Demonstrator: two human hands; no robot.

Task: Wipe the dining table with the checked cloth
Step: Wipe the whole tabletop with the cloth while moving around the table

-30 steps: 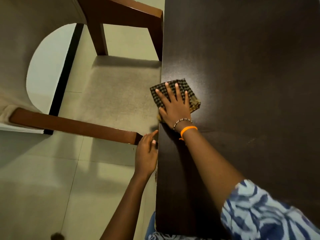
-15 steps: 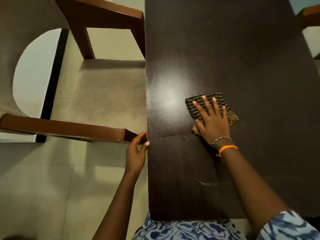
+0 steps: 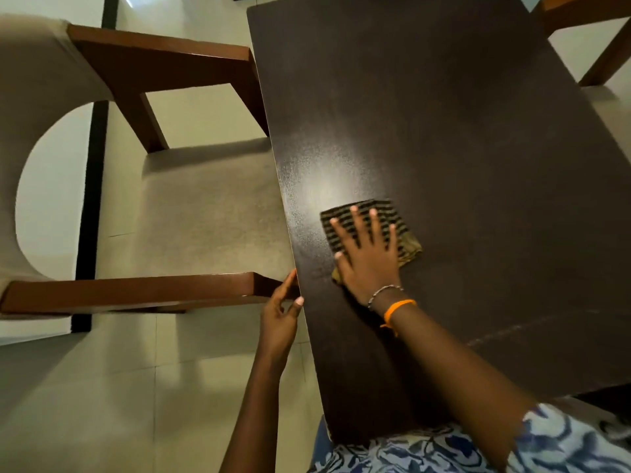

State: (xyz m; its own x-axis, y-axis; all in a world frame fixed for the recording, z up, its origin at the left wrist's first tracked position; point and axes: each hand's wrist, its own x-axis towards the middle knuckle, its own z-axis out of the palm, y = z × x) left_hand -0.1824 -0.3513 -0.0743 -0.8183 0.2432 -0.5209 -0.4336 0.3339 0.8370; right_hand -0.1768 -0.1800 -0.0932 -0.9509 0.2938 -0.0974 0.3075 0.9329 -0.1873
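The checked cloth (image 3: 404, 245), folded into a small dark-and-tan pad, lies on the dark brown dining table (image 3: 444, 114) near its left edge. My right hand (image 3: 367, 264) presses flat on the cloth with fingers spread; it covers most of the pad. A bead bracelet and an orange band circle that wrist. My left hand (image 3: 278, 322) rests against the table's left edge, thumb on the rim and fingers along the side, holding nothing.
A wooden armchair with a beige seat (image 3: 205, 213) stands pushed against the table's left side, and its near armrest (image 3: 136, 291) ends right by my left hand. Another chair's wooden frame (image 3: 601, 15) shows at the far right corner. Pale tiled floor lies below.
The cloth swept from the table's left edge out to the right, then came back partway toward that edge under my right hand. My left hand stayed at the edge.
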